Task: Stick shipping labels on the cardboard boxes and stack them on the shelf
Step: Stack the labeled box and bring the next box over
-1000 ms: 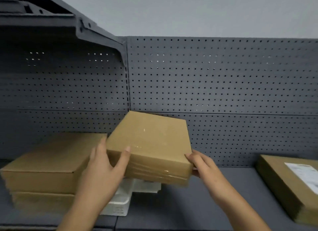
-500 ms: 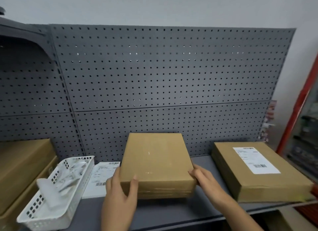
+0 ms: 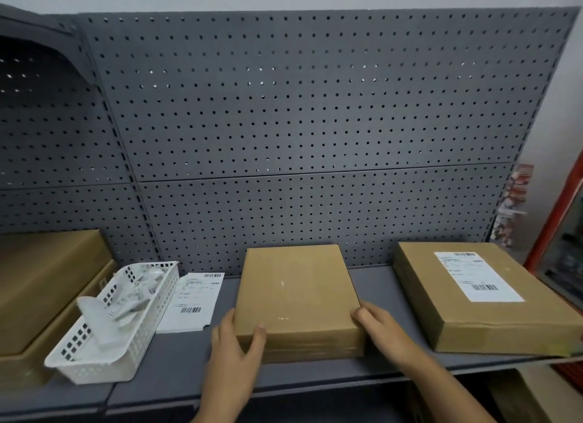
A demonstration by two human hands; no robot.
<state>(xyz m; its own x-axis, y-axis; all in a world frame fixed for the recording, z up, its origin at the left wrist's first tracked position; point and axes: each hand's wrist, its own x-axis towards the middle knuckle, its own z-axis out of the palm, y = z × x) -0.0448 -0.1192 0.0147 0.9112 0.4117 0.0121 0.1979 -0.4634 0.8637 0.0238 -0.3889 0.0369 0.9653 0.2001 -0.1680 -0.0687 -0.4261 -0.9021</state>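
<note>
A flat, plain cardboard box (image 3: 296,293) with no label lies on the grey shelf (image 3: 375,284), in the middle. My left hand (image 3: 235,347) grips its near left corner, thumb on top. At the near right corner, my right hand (image 3: 381,331) holds the box's side. To the right lies a second cardboard box (image 3: 492,318) with a white shipping label (image 3: 476,276) stuck on top. A loose sheet of shipping labels (image 3: 192,301) lies flat on the shelf left of the held box.
A white plastic basket (image 3: 126,334) with crumpled white backing paper stands left of the labels. Two stacked cardboard boxes (image 3: 41,284) sit at the far left. A grey pegboard (image 3: 284,123) backs the shelf. A red post (image 3: 555,224) rises at the right edge.
The box has come from the left stack, raised and tilted, down to lie flat on the middle of the shelf. Both hands stay on its near corners.
</note>
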